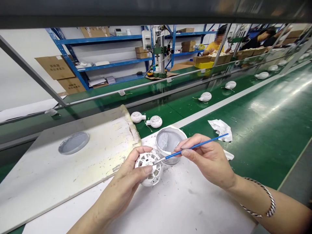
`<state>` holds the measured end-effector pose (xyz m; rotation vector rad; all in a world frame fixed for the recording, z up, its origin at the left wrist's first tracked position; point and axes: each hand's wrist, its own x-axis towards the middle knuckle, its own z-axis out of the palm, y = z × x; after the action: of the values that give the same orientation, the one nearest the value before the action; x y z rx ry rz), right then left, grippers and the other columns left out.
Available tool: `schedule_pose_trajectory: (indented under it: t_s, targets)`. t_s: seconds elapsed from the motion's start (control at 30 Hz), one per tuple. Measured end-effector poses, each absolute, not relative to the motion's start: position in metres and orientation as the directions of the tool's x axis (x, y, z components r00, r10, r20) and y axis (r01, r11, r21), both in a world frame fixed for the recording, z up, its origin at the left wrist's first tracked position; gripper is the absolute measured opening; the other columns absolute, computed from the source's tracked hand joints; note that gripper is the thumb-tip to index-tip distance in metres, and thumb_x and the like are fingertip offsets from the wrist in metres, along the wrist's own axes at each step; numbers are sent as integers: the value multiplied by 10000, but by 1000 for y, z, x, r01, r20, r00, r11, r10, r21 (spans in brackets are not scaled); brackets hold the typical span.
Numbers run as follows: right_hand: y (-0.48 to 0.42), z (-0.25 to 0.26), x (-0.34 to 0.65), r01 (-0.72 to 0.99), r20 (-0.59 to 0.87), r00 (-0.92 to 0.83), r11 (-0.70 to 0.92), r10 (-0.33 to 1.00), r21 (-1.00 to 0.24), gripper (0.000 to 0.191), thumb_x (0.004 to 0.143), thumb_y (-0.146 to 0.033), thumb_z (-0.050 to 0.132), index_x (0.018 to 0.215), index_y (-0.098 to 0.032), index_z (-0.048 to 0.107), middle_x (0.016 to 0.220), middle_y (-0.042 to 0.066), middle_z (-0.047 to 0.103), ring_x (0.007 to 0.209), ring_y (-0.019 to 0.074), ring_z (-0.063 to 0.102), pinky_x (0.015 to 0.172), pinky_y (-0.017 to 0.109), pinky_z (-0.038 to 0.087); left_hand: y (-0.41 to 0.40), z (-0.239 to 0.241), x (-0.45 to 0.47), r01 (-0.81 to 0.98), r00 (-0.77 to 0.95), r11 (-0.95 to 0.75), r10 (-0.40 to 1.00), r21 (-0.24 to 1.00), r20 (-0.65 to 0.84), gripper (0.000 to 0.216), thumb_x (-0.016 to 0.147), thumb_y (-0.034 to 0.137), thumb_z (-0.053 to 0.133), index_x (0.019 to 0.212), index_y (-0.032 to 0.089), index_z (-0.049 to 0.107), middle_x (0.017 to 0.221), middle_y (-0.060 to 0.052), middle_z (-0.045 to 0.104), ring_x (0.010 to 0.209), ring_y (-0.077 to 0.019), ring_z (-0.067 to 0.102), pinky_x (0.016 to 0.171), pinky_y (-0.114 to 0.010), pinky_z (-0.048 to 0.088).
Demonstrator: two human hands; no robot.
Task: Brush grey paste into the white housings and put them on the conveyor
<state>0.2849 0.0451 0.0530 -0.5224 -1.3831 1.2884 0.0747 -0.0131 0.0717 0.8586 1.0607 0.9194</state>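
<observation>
My slim blue brush (206, 141) slants, tip pointing left and down at the slotted face of the round white housing (146, 161), handle rising rightward. My right hand (207, 159) pinches it; my left hand (135, 169) grips the housing, thumb across its upturned face, near the grey tub (173, 137).

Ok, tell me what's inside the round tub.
Inside the round tub: grey material and, toward its left side, a pale uneven lump. The right hand covers part of the near right side, so anything there is hidden.
</observation>
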Motion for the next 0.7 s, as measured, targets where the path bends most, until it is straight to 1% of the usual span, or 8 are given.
schedule_pose_trajectory:
  t_s: [0.1,0.27,0.33,0.43,0.5,0.6,0.67,0.7]
  targets:
    - [44,54,285,-309,450,-283,364,847,-879,123,809,-115,697,828,-235,720,828,-8,727,791,113,712,741,185,609,-13,68,72,-169,235,356,920,919,-313,416,817,300,633,1190,293,449,1020,-7,631,847,-139,507,760,-258,356]
    - [48,55,293,-249,503,-305,442,809,-862,117,820,-131,694,843,-244,711,833,4,725,804,134,710,722,219,617,-12,64,68,-151,201,325,935,934,-293,404,797,265,626,1164,300,460,930,10,597,781,-132,474,711,-258,349]
    - [51,56,299,-241,560,-275,508,781,-827,129,837,-135,678,872,-257,701,833,2,718,798,139,706,707,238,621,-12,65,69,-156,195,316,939,936,-285,402,785,252,622,1152,304,466,910,12,592,766,-133,476,701,-259,353]
    - [56,57,306,-215,719,-139,688,681,-693,186,849,-99,646,930,-260,691,850,6,710,802,153,700,709,279,624,-15,67,75,-143,130,288,954,947,-271,396,757,207,617,1117,310,487,877,22,582,743,-126,475,681,-251,359]
    - [59,57,310,-112,842,-52,835,536,-539,248,818,-47,654,961,-245,695,861,12,714,806,167,698,719,304,618,-15,66,77,-113,47,239,971,964,-235,398,730,185,632,1089,308,511,925,23,582,755,-124,489,673,-245,372]
    - [68,56,314,76,950,-40,948,311,-308,363,747,25,678,1008,-225,699,860,18,727,810,188,700,720,329,604,-7,63,56,50,-152,88,985,995,-79,389,701,211,679,1059,284,544,1045,2,572,811,-155,543,682,-271,425]
    - [75,54,318,159,959,-80,953,271,-256,389,731,40,680,1021,-219,697,883,28,732,830,199,702,718,334,597,4,61,20,289,-320,0,942,957,97,410,691,263,717,1064,262,545,1062,-15,570,836,-191,572,694,-306,460]
    - [80,52,319,184,949,-98,942,301,-280,373,739,33,676,1013,-219,697,900,33,732,844,203,701,723,338,595,11,63,-4,416,-391,-14,900,909,193,446,686,294,736,1083,254,537,1067,-20,573,867,-208,580,719,-321,469]
